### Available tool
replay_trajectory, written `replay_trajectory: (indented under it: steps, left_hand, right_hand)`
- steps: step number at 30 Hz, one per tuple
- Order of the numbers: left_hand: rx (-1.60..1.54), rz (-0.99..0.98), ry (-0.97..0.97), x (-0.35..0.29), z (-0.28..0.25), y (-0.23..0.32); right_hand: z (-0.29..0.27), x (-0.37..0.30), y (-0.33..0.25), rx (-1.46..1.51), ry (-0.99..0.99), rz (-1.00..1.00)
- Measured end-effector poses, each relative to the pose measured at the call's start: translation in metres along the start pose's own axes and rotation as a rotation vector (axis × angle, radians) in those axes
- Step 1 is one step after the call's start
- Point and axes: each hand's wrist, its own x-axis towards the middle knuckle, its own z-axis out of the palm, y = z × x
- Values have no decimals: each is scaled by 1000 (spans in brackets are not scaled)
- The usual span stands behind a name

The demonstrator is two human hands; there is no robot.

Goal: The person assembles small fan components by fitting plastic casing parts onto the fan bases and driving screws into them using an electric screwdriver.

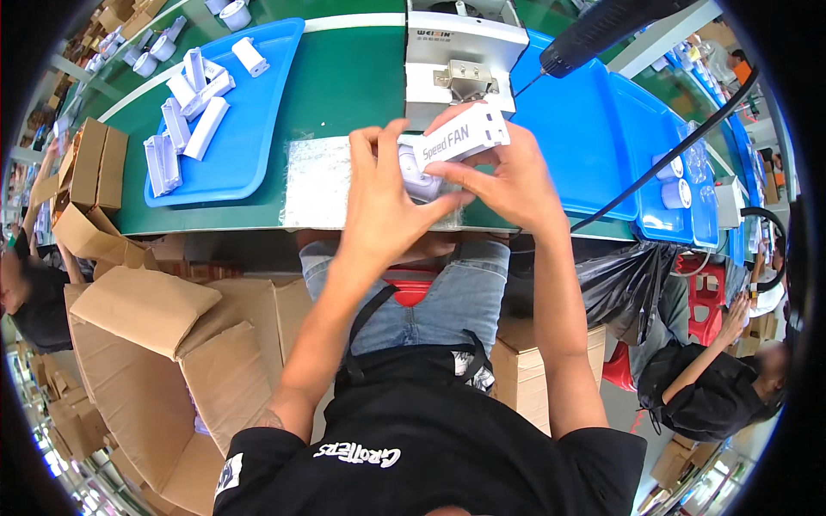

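Observation:
A white plastic fan housing with grey lettering is tilted up in front of me, over the near edge of the green bench. My right hand grips its right end, thumb across the near side and fingers behind. Beneath its left end shows a rounded white part; whether the two are joined I cannot tell. My left hand curls around this rounded part, thumb stretched along its near side and fingers bent at the far side. A white padded sheet lies on the bench under my left hand.
A metal screw feeder stands just beyond my hands. A black electric screwdriver hangs at upper right, its cable arching down. The left blue tray holds several white casings; another blue tray lies right. An open carton stands lower left.

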Motion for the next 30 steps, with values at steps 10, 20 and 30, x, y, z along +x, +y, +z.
replay_trajectory:
  steps: [10, 20, 30]
  left_hand:
    - [-485, 41, 26, 2, 11, -20]
    - [-473, 67, -26, 6, 9, -21]
    - [-281, 175, 87, 7, 19, -16]
  right_hand:
    - [-12, 14, -1, -326, -93, -256]
    - [-21, 26, -15, -449, -203, -190]
    - [40, -45, -30, -573, 282, -58]
